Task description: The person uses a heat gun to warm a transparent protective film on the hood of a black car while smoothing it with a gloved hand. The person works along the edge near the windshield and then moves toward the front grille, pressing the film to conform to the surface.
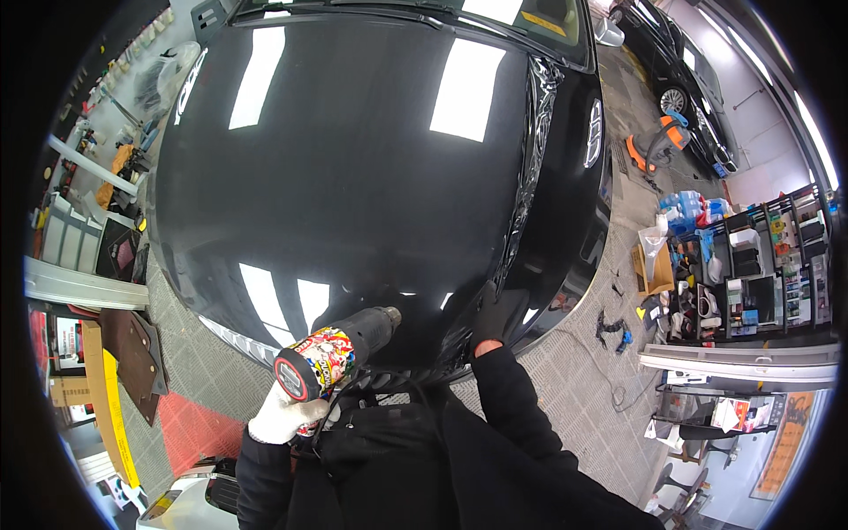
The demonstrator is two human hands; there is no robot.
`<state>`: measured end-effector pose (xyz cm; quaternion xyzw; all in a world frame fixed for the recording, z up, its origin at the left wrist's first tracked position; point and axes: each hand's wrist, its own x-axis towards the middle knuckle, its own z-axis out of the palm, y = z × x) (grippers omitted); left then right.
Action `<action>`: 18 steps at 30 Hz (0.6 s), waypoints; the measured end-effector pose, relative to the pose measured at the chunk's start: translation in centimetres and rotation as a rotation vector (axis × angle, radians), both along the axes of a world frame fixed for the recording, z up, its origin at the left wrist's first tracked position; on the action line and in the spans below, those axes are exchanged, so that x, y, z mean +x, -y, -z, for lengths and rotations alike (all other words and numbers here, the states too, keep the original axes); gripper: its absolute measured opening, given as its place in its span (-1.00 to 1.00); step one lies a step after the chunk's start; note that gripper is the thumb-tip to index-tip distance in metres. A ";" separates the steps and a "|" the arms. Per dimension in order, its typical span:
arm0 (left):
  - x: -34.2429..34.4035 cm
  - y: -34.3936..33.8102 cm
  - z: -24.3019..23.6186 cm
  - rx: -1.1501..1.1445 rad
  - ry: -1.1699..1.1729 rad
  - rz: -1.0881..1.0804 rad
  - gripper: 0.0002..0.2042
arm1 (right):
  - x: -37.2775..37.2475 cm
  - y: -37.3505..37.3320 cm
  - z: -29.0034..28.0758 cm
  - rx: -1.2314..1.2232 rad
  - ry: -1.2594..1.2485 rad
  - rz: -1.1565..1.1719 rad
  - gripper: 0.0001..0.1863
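Observation:
My left hand (287,415), in a white glove, grips a heat gun (331,358) covered in colourful stickers. Its dark barrel and metal nozzle point right, over the front of a glossy black car hood (353,177). My right hand (495,320), in a black glove, is at the front right of the hood, closed at the edge of black film (523,190); its fingers blend into the dark surface. The film's loose edge runs wrinkled up the hood's right side toward the windshield. More creases (455,344) show left of the right hand.
A black cable (389,380) loops from the heat gun across my front. Right of the car stand an orange vacuum cleaner (658,146), another black car (685,79) and loaded shelves (768,265). Brown panels (132,358) lean at left; a white car (190,495) is at lower left.

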<state>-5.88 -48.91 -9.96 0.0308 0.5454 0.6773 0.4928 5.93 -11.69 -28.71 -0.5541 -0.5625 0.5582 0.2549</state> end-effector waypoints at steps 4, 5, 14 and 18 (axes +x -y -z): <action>-1.8 0.3 0.1 -0.053 0.077 0.069 -0.13 | -0.5 0.9 -2.2 -0.169 -0.055 0.073 -0.36; -2.4 0.2 0.3 0.002 0.109 0.066 -0.25 | -0.7 1.1 -2.8 -0.149 -0.060 0.068 -0.37; -5.7 0.4 1.6 0.010 0.096 0.132 -0.38 | -1.6 1.9 -4.9 -0.227 -0.072 0.186 -0.43; -6.1 0.7 2.0 0.054 0.187 0.201 -0.40 | -1.1 1.8 -4.7 -0.246 -0.065 0.158 -0.47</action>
